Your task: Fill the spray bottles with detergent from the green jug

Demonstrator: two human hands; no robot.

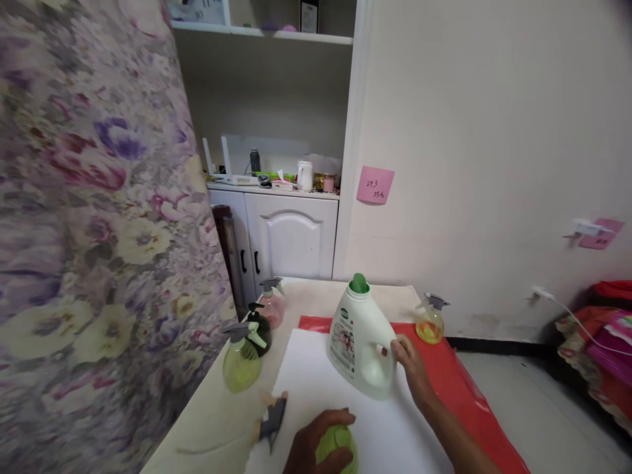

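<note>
My right hand (405, 352) is wrapped around the handle of a pale green-white detergent jug (368, 349) with a green spout (359, 283) on top. The jug leans slightly over the white sheet (301, 375). At the bottom of the view, my left hand (316, 444) curls its thumb and fingers around a light green bottle (340, 447), whose lower part is cut off. To the left of that hand lies a dark grey spray head (273, 418) with a thin tube trailing left.
Along the table's left side stand a yellow-green spray bottle (241, 365), a dark pump bottle (260, 329) and a pink spray bottle (270, 306). A spray bottle with orange-yellow liquid (429, 328) stands back right, on red plastic (459, 388). A floral curtain (108, 230) hangs at left.
</note>
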